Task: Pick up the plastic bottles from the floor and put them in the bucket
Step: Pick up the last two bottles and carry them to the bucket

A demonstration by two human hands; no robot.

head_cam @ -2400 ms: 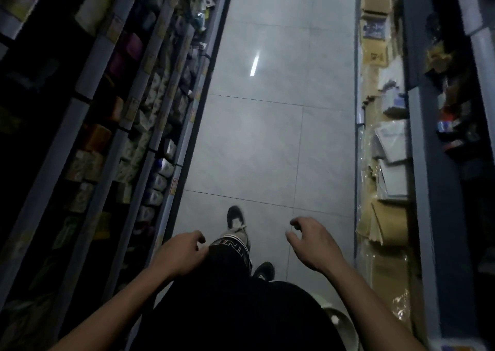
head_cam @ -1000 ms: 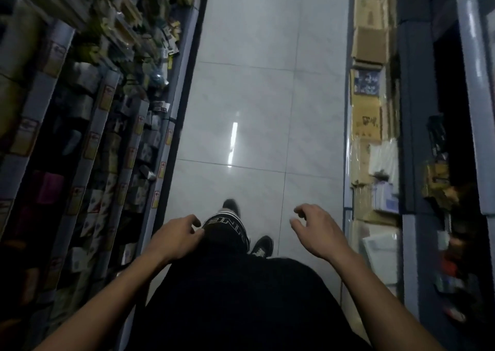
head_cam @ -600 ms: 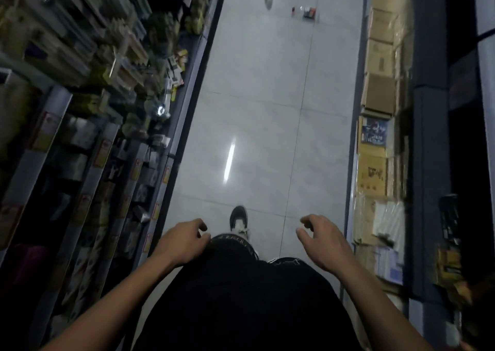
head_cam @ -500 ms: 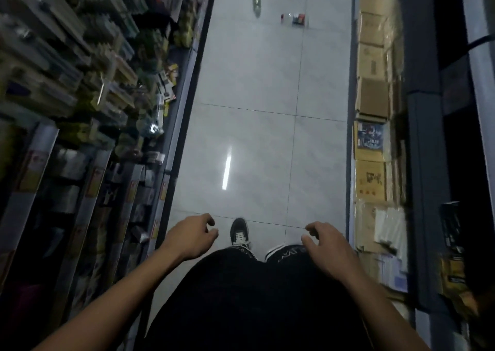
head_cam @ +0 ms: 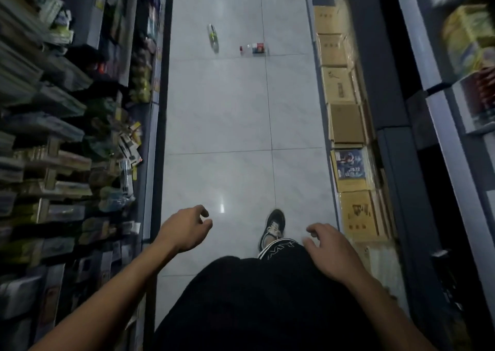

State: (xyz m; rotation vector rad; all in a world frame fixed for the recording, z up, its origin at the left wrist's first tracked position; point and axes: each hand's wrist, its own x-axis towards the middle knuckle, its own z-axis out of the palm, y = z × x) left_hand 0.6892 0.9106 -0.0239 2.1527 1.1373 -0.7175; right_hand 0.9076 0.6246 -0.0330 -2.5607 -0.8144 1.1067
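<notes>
Two plastic bottles lie on the grey tiled floor far ahead in a shop aisle: a clear bottle with a green label (head_cam: 213, 37) on the left, and a clear bottle with a red label and red cap (head_cam: 254, 49) to its right. My left hand (head_cam: 184, 228) hangs in front of me, fingers apart, holding nothing. My right hand (head_cam: 328, 249) is beside my right thigh, fingers loosely curled and empty. Both hands are far from the bottles. No bucket is in view.
Stocked shelves (head_cam: 80, 136) line the left side of the aisle. Cardboard boxes (head_cam: 345, 123) stand in a row along the right, before dark shelving. My right foot in a dark shoe (head_cam: 273, 226) is forward on the floor.
I have walked forward along the aisle. The two bottles came into view at the far end and are now closer. My right foot has stepped ahead. Both hands stayed empty.
</notes>
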